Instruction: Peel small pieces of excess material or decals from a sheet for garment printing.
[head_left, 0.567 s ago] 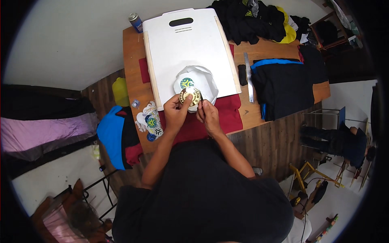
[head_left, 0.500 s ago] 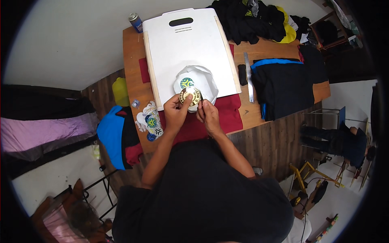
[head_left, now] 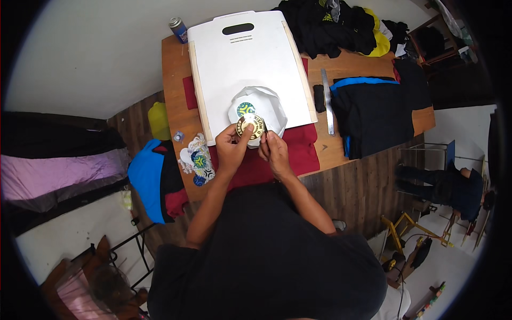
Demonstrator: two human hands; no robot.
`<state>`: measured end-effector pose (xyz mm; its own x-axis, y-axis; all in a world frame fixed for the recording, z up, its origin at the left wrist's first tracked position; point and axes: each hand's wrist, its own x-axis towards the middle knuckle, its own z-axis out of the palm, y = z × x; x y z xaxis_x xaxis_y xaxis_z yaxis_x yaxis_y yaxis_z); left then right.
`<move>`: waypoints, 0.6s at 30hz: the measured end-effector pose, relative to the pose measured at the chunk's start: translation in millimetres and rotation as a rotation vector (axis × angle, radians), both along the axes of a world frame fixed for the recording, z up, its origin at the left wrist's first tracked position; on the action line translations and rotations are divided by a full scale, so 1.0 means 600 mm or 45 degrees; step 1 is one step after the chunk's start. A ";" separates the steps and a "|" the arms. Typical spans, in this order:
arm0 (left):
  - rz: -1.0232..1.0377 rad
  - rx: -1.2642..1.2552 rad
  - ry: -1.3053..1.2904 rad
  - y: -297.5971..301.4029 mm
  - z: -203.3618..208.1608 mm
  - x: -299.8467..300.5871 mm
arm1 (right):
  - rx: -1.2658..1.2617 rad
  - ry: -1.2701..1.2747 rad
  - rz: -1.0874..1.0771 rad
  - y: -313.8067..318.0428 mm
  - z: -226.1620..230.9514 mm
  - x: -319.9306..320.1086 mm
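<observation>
A round printed patch [head_left: 257,127], brown, cream and gold with lettering round its rim, is pinched between the thumb and fingers of my left hand [head_left: 232,144]. My right hand [head_left: 276,153] is closed at the patch's right edge on a thin dark tool [head_left: 265,126], mostly hidden by the fingers; its kind cannot be made out. Below both hands lies a crumpled white sheet or bag [head_left: 273,109]. On it rests a round blue, green and yellow patch [head_left: 245,109]. A white board [head_left: 242,64] with a handle slot lies under these.
Dark red cloth [head_left: 301,146] shows under the board. Cut-out patches and scraps [head_left: 200,160] lie left. A spray can [head_left: 178,30], metal ruler [head_left: 327,101], folded black-and-blue garments [head_left: 373,114] and a dark clothes pile [head_left: 330,26] share the wooden table [head_left: 362,66]. A person [head_left: 453,186] stands at far right.
The patch in my left hand has turned slightly, its lettering shifting round the rim. Both hands stay in nearly the same place.
</observation>
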<state>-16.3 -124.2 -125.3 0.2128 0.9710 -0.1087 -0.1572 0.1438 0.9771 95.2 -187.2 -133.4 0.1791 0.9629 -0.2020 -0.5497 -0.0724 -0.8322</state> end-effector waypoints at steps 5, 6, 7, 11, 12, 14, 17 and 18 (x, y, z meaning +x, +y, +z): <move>-0.004 -0.005 0.002 0.000 0.001 0.000 | -0.007 0.015 -0.003 0.000 -0.004 0.000; -0.004 -0.006 0.002 0.000 0.001 0.000 | -0.008 0.015 -0.003 0.000 -0.004 0.000; -0.006 -0.006 -0.001 -0.001 0.001 0.001 | -0.010 0.009 -0.004 0.000 -0.003 0.001; -0.004 -0.004 -0.001 -0.001 0.003 0.001 | -0.013 0.002 -0.003 0.000 -0.003 0.001; -0.003 -0.005 -0.001 -0.001 0.004 0.001 | -0.013 0.002 -0.003 0.000 -0.004 0.001; -0.011 -0.013 -0.015 -0.001 0.004 0.002 | -0.019 -0.007 -0.006 0.000 -0.005 0.001; -0.003 -0.010 -0.032 -0.001 0.008 0.004 | -0.026 -0.012 -0.007 0.000 -0.002 0.002; -0.003 -0.011 -0.032 -0.001 0.007 0.003 | -0.026 -0.013 -0.008 0.000 -0.003 0.002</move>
<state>-14.3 -125.1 -121.2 0.2181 0.9695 -0.1114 -0.1812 0.1524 0.9716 96.3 -187.3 -135.5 0.1872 0.9574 -0.2200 -0.5418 -0.0861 -0.8361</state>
